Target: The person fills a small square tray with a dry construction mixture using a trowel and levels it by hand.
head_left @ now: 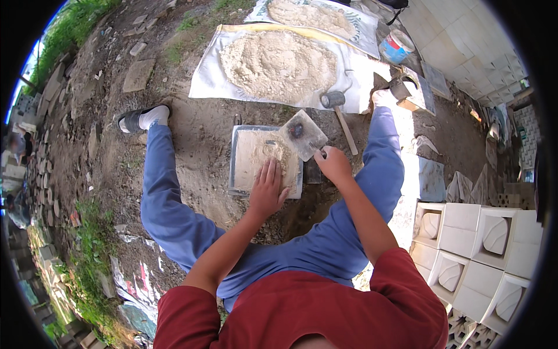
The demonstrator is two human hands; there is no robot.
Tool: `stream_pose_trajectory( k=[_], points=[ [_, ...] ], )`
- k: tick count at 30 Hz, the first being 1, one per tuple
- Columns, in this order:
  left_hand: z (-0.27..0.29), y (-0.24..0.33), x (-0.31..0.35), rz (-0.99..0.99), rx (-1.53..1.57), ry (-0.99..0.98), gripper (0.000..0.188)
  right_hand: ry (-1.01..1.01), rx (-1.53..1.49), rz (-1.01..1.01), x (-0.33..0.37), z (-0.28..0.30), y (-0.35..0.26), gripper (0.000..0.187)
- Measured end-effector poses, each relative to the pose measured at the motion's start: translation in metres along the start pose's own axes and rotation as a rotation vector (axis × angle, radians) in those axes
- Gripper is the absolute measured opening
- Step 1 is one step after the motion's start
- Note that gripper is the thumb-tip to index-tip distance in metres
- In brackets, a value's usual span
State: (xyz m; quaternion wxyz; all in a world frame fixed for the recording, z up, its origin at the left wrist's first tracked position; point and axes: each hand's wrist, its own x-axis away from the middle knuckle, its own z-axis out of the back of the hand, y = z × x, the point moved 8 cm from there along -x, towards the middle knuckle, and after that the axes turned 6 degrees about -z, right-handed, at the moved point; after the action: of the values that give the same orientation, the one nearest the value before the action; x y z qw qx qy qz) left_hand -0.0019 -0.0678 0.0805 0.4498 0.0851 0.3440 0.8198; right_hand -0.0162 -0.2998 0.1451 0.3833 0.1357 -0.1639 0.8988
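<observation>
Between my legs a square mould with a dark rim lies on the ground, with pale sandy powder in it. My left hand rests flat on this powder, fingers stretched out and holding nothing. In my right hand is the lower corner of a square grey plate, gripped between thumb and fingers. The plate is tilted over the mould's upper right corner and has a dark round mark in its middle. A mallet with a dark head and wooden handle lies just beyond my right hand.
Ahead, a heap of pale powder lies on a white sack, with a second heap behind. A paint bucket stands at the far right. Pale hollow blocks are stacked at my right. A flat stone lies far left.
</observation>
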Motion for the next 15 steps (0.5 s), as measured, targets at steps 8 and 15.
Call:
stream_pose_trajectory(
  k=[8, 15],
  points=[
    [0.022, -0.032, 0.034, 0.061, -0.091, -0.054, 0.080, 0.050, -0.139, -0.158, -0.009, -0.005, 0.006, 0.050],
    [0.026, -0.024, 0.003, 0.045, -0.033, -0.003, 0.080, 0.050, -0.059, -0.098, -0.098, -0.025, 0.024, 0.052]
  ],
)
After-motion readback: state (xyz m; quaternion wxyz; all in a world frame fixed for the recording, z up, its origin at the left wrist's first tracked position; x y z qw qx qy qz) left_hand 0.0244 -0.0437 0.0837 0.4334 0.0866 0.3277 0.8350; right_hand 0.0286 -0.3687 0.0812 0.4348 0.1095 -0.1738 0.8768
